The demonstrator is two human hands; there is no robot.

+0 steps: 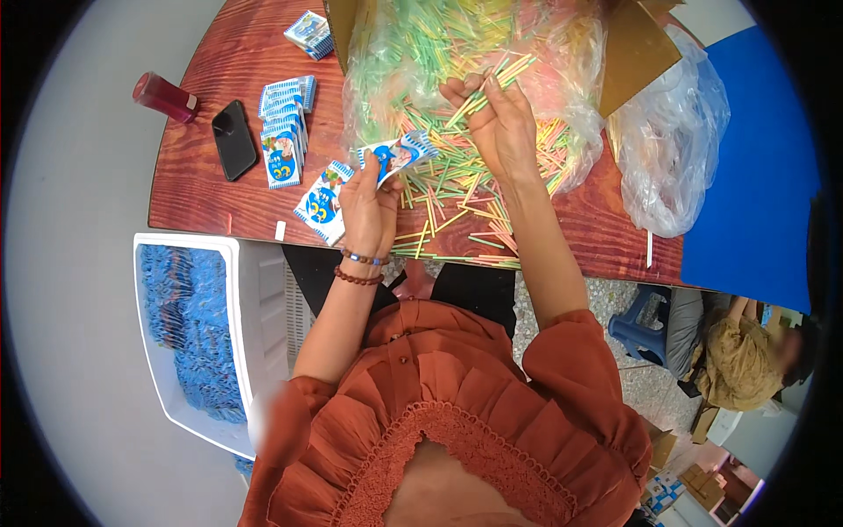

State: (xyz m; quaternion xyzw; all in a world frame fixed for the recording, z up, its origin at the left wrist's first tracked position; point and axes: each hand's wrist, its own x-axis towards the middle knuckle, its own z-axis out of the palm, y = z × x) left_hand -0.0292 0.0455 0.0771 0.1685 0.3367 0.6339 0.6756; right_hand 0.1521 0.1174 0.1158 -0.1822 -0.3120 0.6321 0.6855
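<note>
My left hand (371, 200) is closed on a small blue-and-white packet (406, 153), tilted over the front of the stick pile. Pinched in my right hand (505, 132) is a small bunch of thin pastel sticks (516, 70), mostly yellow and green, raised above the heap. Loose pink, green and yellow sticks (457, 167) spill from a clear plastic bag (373, 88) toward the table's front edge. Another printed packet (321, 207) lies flat beside my left hand, partly covered by it. Farther left, several similar packets (283, 145) overlap in a row.
A phone (234, 140) and a red bottle (165, 97) are at the left. Brown cardboard flaps (639, 57) flank the bag; crumpled clear plastic (667, 149) lies right. Below left stands a white tub (263, 290) full of blue packets. A person (742, 364) sits at right.
</note>
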